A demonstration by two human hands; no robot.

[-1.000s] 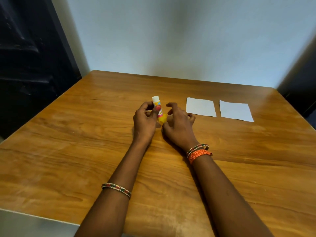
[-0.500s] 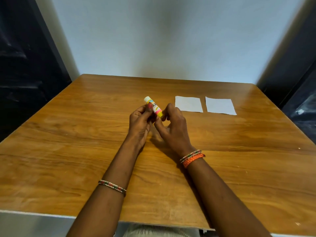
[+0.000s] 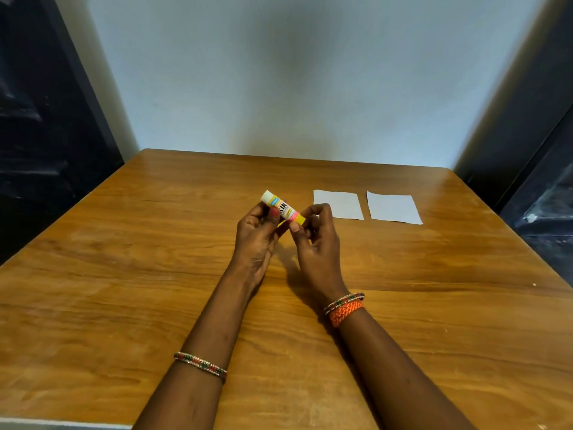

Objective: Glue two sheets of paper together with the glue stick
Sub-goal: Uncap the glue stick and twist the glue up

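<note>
- Filling most of the view, the square brown wood-grain table (image 3: 124,274) runs up to a pale blue-grey wall (image 3: 294,72) along its far edge, with dark surfaces (image 3: 37,119) to either side.
- Reaching in from the near edge, the two bare forearms meet above the middle of the table; the left one carries a thin beaded bangle (image 3: 201,366) partway up, and the right wrist carries a similar beaded bangle beside a thicker orange braided band (image 3: 345,311).
- Lying flat toward the far right corner, the two white rectangular sheets of paper sit side by side with a narrow strip of wood between them: the left sheet of paper (image 3: 338,204) and the right sheet of paper (image 3: 393,209), neither touched by a hand.
- The left hand (image 3: 257,240) is raised above the table centre, its fingers curled round the upper part of the glue stick and the thumb pressed against the label.
- The right hand (image 3: 316,240) is just beside it, thumb and fingers curled in and pinching the yellow lower end of the same stick.
- The small cylindrical glue stick with a white cap and a yellow, pink and white label (image 3: 283,211) is held off the table between both hands, tilted with its capped end up and to the left, near the left sheet of paper but apart from it.
</note>
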